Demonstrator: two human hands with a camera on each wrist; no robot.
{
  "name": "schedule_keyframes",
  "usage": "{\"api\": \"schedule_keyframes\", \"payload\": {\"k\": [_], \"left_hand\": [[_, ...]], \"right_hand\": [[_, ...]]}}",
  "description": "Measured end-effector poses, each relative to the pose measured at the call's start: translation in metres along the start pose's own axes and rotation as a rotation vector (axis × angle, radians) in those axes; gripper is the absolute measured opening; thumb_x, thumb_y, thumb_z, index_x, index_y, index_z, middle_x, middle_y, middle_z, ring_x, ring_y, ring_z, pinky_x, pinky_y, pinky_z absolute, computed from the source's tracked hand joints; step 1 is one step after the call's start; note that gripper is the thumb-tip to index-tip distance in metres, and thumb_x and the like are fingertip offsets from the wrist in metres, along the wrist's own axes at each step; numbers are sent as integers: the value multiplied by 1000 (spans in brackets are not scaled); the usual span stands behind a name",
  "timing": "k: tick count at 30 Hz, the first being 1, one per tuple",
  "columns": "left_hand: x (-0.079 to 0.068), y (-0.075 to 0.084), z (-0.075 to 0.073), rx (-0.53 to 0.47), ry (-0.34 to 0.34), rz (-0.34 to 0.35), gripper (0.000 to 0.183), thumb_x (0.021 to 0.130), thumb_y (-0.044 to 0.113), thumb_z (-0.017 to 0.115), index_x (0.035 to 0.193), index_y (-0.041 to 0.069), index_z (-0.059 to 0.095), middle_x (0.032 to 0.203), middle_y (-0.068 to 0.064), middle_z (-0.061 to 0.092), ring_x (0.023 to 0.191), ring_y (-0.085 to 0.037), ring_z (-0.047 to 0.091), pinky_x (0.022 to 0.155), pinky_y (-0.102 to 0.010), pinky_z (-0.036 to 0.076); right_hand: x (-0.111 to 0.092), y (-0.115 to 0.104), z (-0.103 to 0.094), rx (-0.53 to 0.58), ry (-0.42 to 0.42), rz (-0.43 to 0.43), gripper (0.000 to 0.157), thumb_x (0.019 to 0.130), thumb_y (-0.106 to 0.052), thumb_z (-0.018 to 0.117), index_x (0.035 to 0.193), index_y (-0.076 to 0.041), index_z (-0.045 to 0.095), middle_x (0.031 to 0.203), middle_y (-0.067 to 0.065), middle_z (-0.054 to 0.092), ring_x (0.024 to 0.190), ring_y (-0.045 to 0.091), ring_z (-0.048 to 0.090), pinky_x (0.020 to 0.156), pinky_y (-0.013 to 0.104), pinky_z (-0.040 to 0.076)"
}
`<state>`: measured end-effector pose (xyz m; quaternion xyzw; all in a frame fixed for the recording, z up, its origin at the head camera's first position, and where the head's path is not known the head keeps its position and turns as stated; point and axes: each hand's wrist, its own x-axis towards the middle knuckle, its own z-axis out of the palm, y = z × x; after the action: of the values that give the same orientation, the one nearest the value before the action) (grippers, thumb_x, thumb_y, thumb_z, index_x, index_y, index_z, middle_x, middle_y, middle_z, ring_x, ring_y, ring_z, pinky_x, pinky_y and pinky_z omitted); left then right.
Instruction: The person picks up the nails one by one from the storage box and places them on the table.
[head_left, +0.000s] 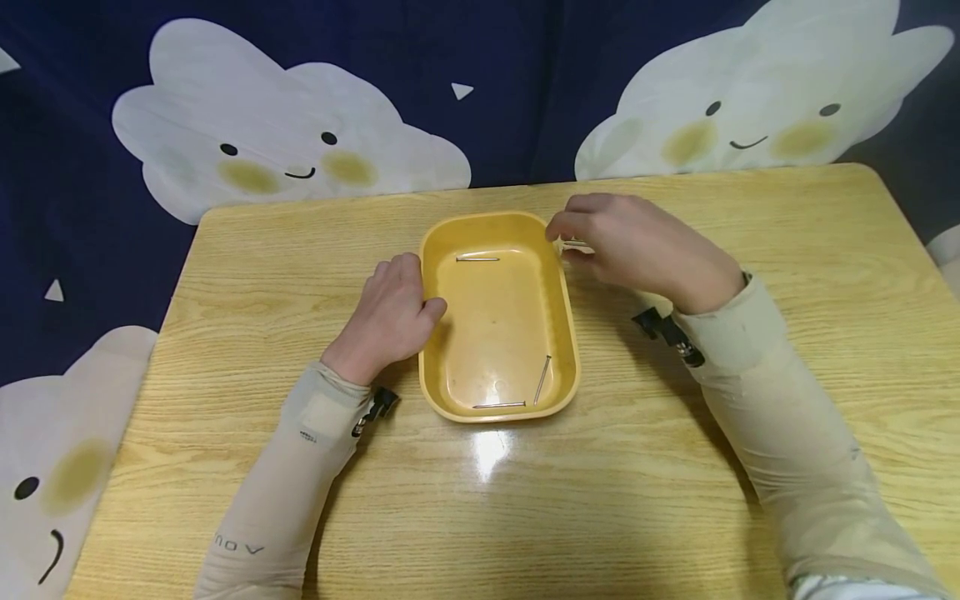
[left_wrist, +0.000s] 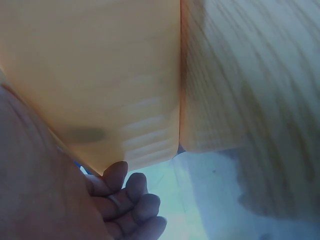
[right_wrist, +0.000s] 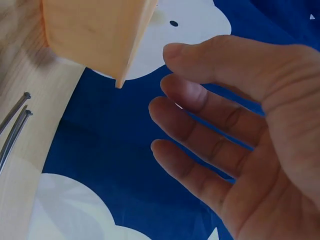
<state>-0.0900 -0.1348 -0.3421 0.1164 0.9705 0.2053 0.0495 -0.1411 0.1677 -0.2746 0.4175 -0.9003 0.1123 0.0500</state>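
A yellow plastic tray (head_left: 431, 383) rests on the table in the head view. Inside it lie a nail (head_left: 477, 259) near the far end, and two more at the near end, one slanted (head_left: 542, 381), one along the wall (head_left: 498, 406). My left hand (head_left: 390, 312) grips the tray's left rim, thumb over the inner side and fingers outside. Beside the far right corner is my right hand (head_left: 630, 246), its fingers loosely curved and parted from the thumb, with nothing between them in the right wrist view. Loose nails (right_wrist: 18, 130) lie on the table close by.
The wooden table (head_left: 637, 500) reaches back to a dark blue cloth (head_left: 517, 100) printed with smiling clouds. Both forearms wear pale sleeves, with a small black camera (head_left: 671, 333) strapped at the right wrist and another (head_left: 375, 408) at the left.
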Motion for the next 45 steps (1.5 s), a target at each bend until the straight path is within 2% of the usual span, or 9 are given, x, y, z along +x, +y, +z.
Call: {"api": "schedule_keyframes", "payload": {"k": [13, 38, 45], "left_hand": [[0, 1, -1, 4, -7, -13, 33, 93, 28, 50, 107, -2, 47, 95, -15, 47, 93, -36, 44, 85, -44, 38], [1, 2, -3, 2, -11, -19, 32, 93, 28, 50, 105, -2, 48, 94, -15, 48, 93, -36, 45, 84, -44, 39], [1, 2, -3, -5, -6, -19, 31, 92, 27, 50, 104, -2, 49, 94, -15, 47, 92, -36, 45, 83, -43, 38]], "right_hand": [[0, -10, -2, -16, -11, -26, 21, 86, -7, 80, 107, -6, 74, 101, 9, 71, 88, 25, 67, 82, 42, 58], [-1, -27, -9, 37, -101, -90, 21, 87, -4, 78, 107, -8, 75, 109, 7, 72, 97, 25, 69, 89, 43, 58], [-1, -35, -10, 44, -140, -114, 21, 87, -5, 78, 107, -9, 75, 106, 7, 72, 94, 24, 67, 88, 42, 58]]}}
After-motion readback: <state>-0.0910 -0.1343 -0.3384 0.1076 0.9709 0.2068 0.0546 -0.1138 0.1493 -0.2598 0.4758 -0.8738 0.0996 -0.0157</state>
